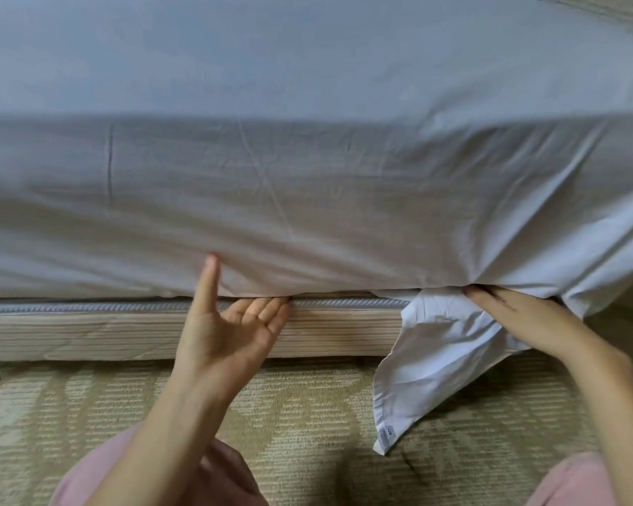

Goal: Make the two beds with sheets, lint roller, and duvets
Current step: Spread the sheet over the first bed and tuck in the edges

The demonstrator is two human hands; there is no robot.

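Observation:
A white sheet [307, 184] covers the top and the near side of a mattress. My left hand [231, 323] is palm up at the mattress's lower edge, fingertips under the sheet's hem and thumb straight against the fabric. My right hand [519, 315] reaches under the sheet further right, fingers straight and partly hidden by cloth. A loose corner of the sheet [428, 363] hangs down to the floor below that hand.
The mattress's piped lower seam [88, 306] lies on a striped beige bed base [88, 334]. A patterned beige carpet [307, 414] lies in front. My knees in pink trousers [99, 476] are at the bottom edge.

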